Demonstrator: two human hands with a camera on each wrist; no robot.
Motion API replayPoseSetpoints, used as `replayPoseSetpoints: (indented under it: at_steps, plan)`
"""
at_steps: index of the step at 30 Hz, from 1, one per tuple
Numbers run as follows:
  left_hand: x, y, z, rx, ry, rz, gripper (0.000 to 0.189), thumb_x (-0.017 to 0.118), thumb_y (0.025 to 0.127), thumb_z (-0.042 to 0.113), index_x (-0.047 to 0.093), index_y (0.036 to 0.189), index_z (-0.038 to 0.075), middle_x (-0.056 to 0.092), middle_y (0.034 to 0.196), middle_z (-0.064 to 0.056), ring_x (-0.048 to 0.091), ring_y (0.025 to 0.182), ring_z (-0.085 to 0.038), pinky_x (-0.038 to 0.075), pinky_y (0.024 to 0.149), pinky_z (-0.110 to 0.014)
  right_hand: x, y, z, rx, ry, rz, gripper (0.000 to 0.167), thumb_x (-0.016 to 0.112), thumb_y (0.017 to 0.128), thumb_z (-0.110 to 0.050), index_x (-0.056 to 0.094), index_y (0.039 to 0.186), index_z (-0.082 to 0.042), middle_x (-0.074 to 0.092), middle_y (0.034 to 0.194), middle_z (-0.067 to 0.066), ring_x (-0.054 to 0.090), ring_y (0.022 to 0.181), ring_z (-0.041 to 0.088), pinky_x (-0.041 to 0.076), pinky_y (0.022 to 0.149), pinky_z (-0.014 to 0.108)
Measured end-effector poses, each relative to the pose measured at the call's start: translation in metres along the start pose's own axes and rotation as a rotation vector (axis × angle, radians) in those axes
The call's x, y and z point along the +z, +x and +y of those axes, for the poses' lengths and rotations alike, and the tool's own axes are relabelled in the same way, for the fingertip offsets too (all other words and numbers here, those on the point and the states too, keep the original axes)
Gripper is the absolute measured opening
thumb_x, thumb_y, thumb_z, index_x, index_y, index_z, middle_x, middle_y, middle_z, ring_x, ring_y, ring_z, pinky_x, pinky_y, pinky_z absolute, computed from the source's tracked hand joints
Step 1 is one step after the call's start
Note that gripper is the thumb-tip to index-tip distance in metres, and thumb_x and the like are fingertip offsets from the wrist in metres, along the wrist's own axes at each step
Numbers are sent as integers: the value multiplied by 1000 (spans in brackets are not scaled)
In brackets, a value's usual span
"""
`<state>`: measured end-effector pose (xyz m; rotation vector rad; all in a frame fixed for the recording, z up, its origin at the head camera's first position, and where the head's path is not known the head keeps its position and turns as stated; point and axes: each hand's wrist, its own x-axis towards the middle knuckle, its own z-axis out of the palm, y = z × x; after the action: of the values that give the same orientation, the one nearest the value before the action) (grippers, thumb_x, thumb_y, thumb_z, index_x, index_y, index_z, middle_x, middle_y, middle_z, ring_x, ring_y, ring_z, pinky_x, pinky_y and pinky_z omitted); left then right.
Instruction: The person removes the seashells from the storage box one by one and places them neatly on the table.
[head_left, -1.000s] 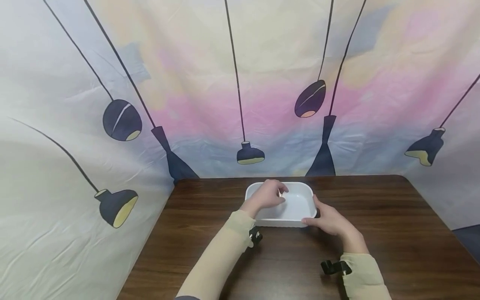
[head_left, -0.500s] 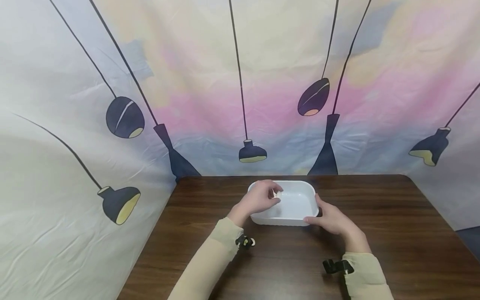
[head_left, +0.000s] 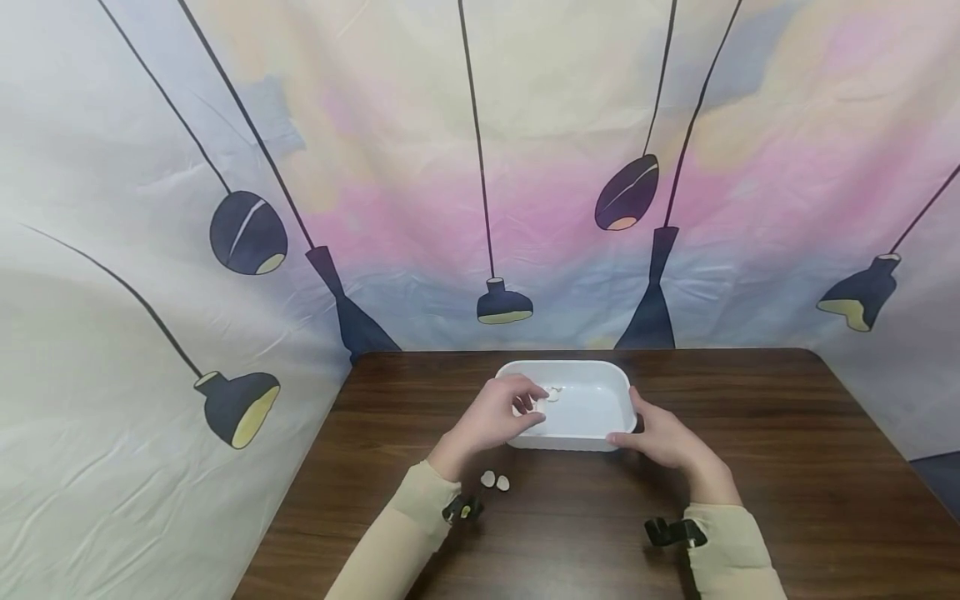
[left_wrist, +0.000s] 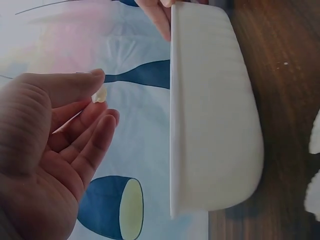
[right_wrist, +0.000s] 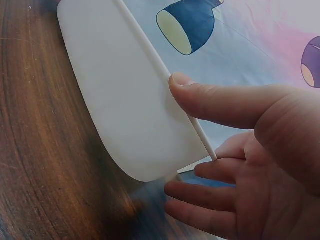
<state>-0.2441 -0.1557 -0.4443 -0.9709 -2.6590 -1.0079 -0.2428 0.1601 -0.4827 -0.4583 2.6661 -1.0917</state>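
Note:
A white rectangular dish (head_left: pixel 596 408) stands near the table's far edge. Over its left end is my left hand (head_left: pixel 491 412), pinching a small pale shell (left_wrist: pixel 100 94) with a wavy edge between thumb and index finger. Other small white shell pieces (head_left: pixel 552 395) lie on the dish floor just beyond the fingertips. My right hand (head_left: pixel 663 433) grips the dish by its right front corner. In the right wrist view its thumb (right_wrist: pixel 200 97) presses on the rim, with the other fingers around the end wall.
Two white shells (head_left: pixel 495 481) lie on the brown wooden table (head_left: pixel 570 525) in front of the dish, beside the left wrist's black camera (head_left: pixel 462 508). A cloth (head_left: pixel 420 308) printed with lamps hangs behind the table and along its left side.
My left hand has drawn back leftward and toward me, exposing the pieces in the dish and the two shells on the table. The right hand keeps its grip on the dish.

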Motion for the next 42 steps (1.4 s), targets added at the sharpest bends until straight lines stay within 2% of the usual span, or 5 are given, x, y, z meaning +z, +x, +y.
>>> replayPoseSetpoints:
  at_steps: [9, 17, 26, 34, 42]
  plan:
    - [2, -23, 0, 13, -50, 34, 29, 87, 88, 2, 78, 116, 5, 74, 103, -5, 67, 84, -12, 58, 78, -24, 1, 1, 0, 4, -8, -3, 112, 81, 95, -44, 14, 162, 16, 32, 161, 42, 40, 146, 56, 39, 112, 68]
    - [-1, -36, -2, -38, -47, 6, 25, 87, 90, 6, 79, 114, 6, 73, 98, -1, 67, 83, -11, 59, 74, -29, 1, 2, 3, 5, -17, -2, 112, 80, 96, -45, 13, 162, 16, 31, 160, 42, 39, 146, 57, 39, 112, 69]
    - [-3, -55, -7, -11, -104, -24, 26, 89, 87, 5, 78, 111, 4, 73, 100, 2, 69, 84, -7, 58, 76, -25, 1, 2, 3, 2, -8, 0, 111, 79, 96, -45, 14, 162, 15, 31, 161, 42, 39, 146, 57, 37, 113, 69]
    - [0, -67, -5, -18, -120, -98, 26, 89, 88, 7, 79, 112, 7, 73, 101, 4, 67, 85, -3, 58, 76, -22, 1, 2, 4, 18, -13, -4, 114, 80, 95, -47, 13, 163, 15, 30, 161, 42, 37, 147, 58, 36, 113, 70]
    - [5, -71, -6, 3, -18, -178, 27, 89, 89, 11, 79, 113, 5, 73, 100, 6, 69, 90, -8, 56, 79, -20, 2, 3, 4, 16, -10, -9, 113, 79, 95, -47, 12, 163, 15, 29, 161, 42, 37, 147, 58, 36, 114, 70]
